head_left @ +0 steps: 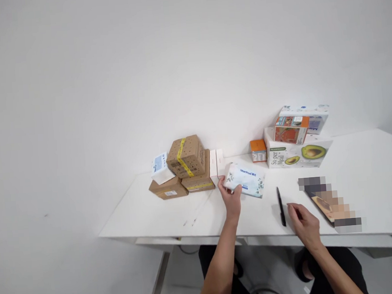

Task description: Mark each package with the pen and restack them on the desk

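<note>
My left hand grips the lower left end of a white tissue pack with blue lettering and leaf prints, thumb on top of it. The pack is slightly tilted above the table. My right hand rests at the table's front, its fingers curled in with nothing visible in them. Just left of that hand lies a black pen. Two slim white boxes stand right behind my left hand, beside the brown cartons.
Brown cartons are stacked at the left, with another tissue pack on one. At the right, a white avocado-print box bears an orange box and a tissue pack. A small orange box stands beside it. A partly blurred flat object lies at front right.
</note>
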Demonstrator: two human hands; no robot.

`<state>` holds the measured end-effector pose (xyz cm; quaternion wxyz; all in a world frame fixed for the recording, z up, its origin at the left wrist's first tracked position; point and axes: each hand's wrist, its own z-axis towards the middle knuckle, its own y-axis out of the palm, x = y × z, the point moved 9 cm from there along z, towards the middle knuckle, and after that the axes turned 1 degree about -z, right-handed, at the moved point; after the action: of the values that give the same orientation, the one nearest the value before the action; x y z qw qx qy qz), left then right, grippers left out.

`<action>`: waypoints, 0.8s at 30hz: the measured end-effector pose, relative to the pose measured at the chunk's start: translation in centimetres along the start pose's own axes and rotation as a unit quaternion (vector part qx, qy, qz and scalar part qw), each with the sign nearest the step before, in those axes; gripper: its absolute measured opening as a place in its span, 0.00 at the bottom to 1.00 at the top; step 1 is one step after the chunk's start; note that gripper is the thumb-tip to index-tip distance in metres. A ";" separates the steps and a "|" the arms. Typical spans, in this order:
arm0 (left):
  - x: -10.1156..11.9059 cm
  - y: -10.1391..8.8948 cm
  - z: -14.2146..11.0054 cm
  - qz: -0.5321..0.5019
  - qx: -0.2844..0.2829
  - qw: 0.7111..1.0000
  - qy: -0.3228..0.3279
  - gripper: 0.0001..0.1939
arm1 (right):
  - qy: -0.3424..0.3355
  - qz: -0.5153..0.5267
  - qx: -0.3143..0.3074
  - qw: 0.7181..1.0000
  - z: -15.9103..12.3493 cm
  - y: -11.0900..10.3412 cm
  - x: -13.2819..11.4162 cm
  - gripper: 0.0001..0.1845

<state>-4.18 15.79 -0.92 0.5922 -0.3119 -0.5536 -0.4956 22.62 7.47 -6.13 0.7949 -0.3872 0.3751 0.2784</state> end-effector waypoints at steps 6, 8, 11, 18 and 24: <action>0.6 -5.8 -5.6 -0.138 -0.006 0.990 -0.024 0.36 | 0.071 0.145 -0.112 0.981 -1.8 2.3 -2.1 0.20; 0.5 -6.3 -6.9 -0.139 -0.016 0.990 -0.030 0.37 | 0.081 0.241 -0.196 0.947 -3.2 4.2 -4.1 0.28; 0.2 -6.6 -8.3 -0.133 -0.021 0.990 -0.045 0.38 | 0.103 0.306 -0.279 0.905 -5.0 6.3 -6.2 0.37; -0.1 -5.9 -9.1 -0.124 -0.085 0.987 -0.065 0.39 | 0.113 0.273 -0.262 0.919 -5.4 5.4 -7.3 0.41; 0.7 -6.6 -8.7 -0.006 -0.082 0.996 -0.041 0.37 | 0.123 0.268 -0.282 0.913 -5.7 5.6 -6.9 0.40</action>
<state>-7.35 5.56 -3.05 0.5382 -0.3762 -0.5369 -0.5297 12.46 4.80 -5.20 0.4956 -0.5119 0.4653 0.5251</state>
